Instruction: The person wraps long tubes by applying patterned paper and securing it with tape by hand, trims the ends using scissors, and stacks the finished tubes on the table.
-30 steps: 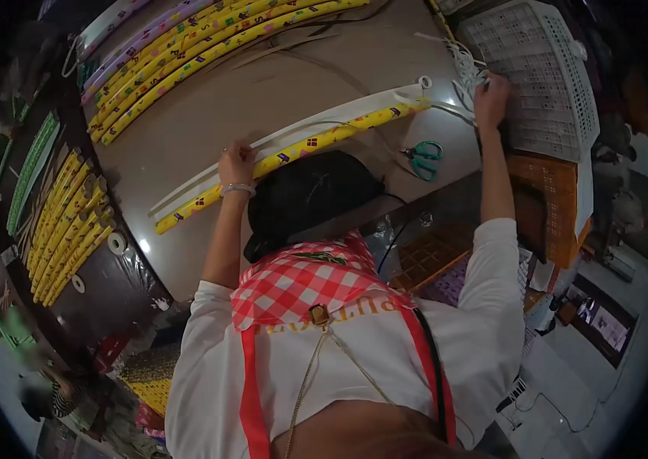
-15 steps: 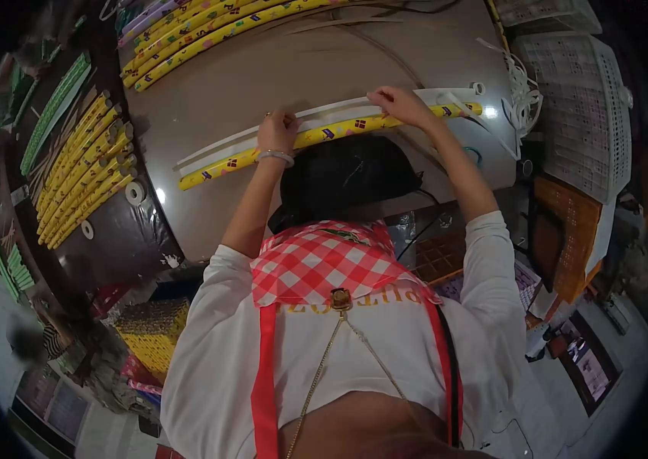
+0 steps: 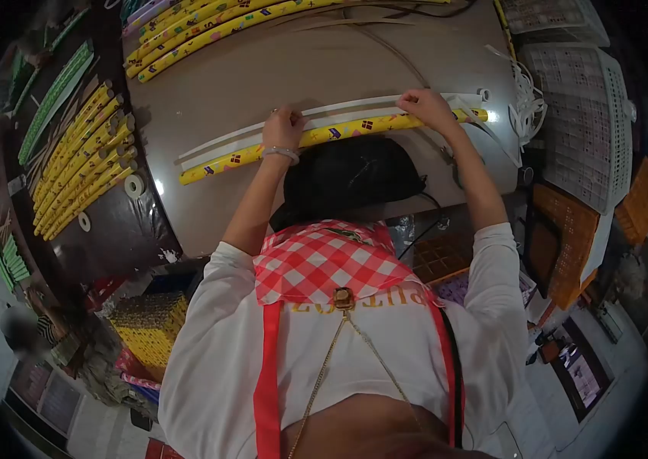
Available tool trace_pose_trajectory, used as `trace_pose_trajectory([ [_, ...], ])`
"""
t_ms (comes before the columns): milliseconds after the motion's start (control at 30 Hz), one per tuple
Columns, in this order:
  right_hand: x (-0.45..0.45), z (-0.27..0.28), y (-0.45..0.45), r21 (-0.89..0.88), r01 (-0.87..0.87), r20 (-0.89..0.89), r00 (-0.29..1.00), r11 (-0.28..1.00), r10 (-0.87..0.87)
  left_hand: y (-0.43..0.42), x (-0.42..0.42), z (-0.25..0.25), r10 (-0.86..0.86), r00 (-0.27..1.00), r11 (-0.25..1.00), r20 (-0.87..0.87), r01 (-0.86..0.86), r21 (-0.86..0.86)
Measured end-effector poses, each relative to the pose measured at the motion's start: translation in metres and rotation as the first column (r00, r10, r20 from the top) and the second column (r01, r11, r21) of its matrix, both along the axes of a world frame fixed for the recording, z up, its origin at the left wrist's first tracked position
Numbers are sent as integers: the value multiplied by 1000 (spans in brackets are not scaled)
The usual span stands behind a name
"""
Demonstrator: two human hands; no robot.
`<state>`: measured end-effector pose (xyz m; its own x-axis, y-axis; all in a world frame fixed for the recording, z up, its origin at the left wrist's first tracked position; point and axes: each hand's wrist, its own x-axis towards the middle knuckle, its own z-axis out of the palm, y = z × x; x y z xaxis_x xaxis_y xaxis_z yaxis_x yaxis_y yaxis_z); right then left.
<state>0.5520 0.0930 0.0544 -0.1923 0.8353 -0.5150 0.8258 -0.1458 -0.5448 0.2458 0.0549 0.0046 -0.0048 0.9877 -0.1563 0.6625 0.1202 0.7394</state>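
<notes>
A long roll of yellow printed wrapping paper (image 3: 354, 128) lies across the table, its white underside (image 3: 339, 113) showing as a strip along the far side. My left hand (image 3: 284, 128) is over the left half of the roll, fingers curled closed at the paper's white edge. Further right, my right hand (image 3: 425, 109) pinches the same edge with thumb and forefinger. The fingertips partly hide what is between them. A small white curl (image 3: 483, 95) stands at the strip's right end.
A black bag-like object (image 3: 354, 176) lies just in front of the roll. More yellow rolls (image 3: 217, 30) are at the back, and several stacked rolls (image 3: 83, 168) at left beside a tape roll (image 3: 134, 185). White ribbons (image 3: 526, 107) and a white plastic basket (image 3: 580, 115) are at right.
My right hand has slid to the right along the paper's white edge. My left hand stays at nearly the same spot on the roll. The view has shifted slightly.
</notes>
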Motion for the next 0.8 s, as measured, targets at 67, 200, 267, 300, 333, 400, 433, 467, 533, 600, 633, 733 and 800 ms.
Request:
trace_pose_trajectory([
  [67,5,-1,-1,75,0,131,991,997,-10,0,0,3,0,1000,1000,-20,0,-9],
  [200,16,-5,-1,59,48,181,982,997,-58,1,-1,-1,-26,997,1000,-74,26,-1],
  [267,21,-4,-2,114,27,261,964,993,-56,1,-1,-2,-29,998,1000,-64,29,9],
  [300,24,-5,-2,117,32,264,962,993,-62,1,-1,-1,-24,998,1000,-58,25,17],
  [333,27,-8,-2,128,39,273,959,991,-73,1,0,0,-30,998,999,-55,31,20],
  [400,29,-7,-2,141,48,283,955,989,-87,0,1,4,-2,999,1000,-34,3,17],
  [433,28,-5,-2,133,60,289,952,989,-97,0,2,6,-6,999,1000,-33,6,19],
  [467,27,-3,-2,125,72,294,950,990,-107,0,2,8,-16,999,1000,-47,17,12],
  [533,28,-7,-3,143,63,295,950,988,-103,1,1,8,-30,998,1000,-63,30,7],
  [600,26,-8,-3,161,53,295,950,985,-100,2,-1,5,-37,996,999,-85,35,-16],
  [633,25,-5,-3,149,43,316,945,988,-88,2,-1,5,-40,996,999,-86,38,-14],
  [733,21,-2,0,114,44,341,936,992,-81,2,0,6,-49,995,999,-87,49,-4],
  [800,23,-5,0,90,55,346,935,994,-83,2,-1,3,-62,994,998,-90,64,19],
])
